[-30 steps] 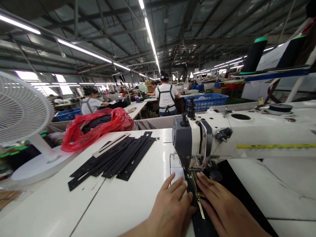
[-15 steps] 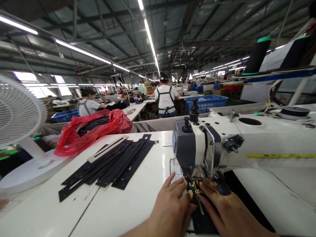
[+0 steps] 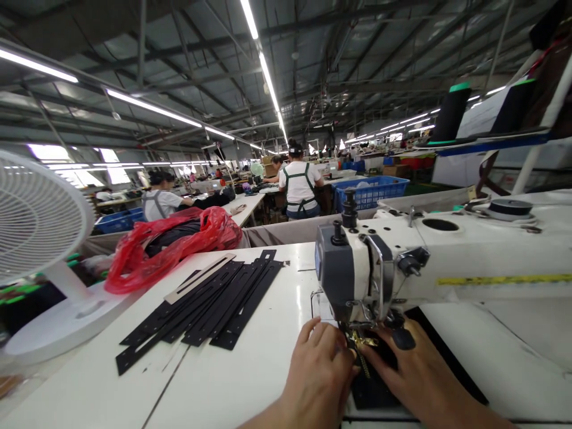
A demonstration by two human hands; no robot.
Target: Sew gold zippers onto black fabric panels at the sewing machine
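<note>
A white and grey sewing machine stands at the right, its needle area low at the centre right. Under its head lies black material with a gold zipper and its puller on top. My left hand is left of the zipper, fingers curled together at the material's edge; what its fingertips pinch, if anything, is hidden. My right hand rests on the black material right of the zipper, thumb stretched towards the zipper and apart from the other fingers, which are partly behind the machine's parts.
Black slotted strips and a beige strip lie on the white table. A red plastic bag and a white fan stand at the left. Thread cones are at the right. People work behind, near a blue basket.
The gold puller has swung to the right. My left fingers have curled in more, and my right thumb has spread from its fingers. The whole view has shifted slightly.
</note>
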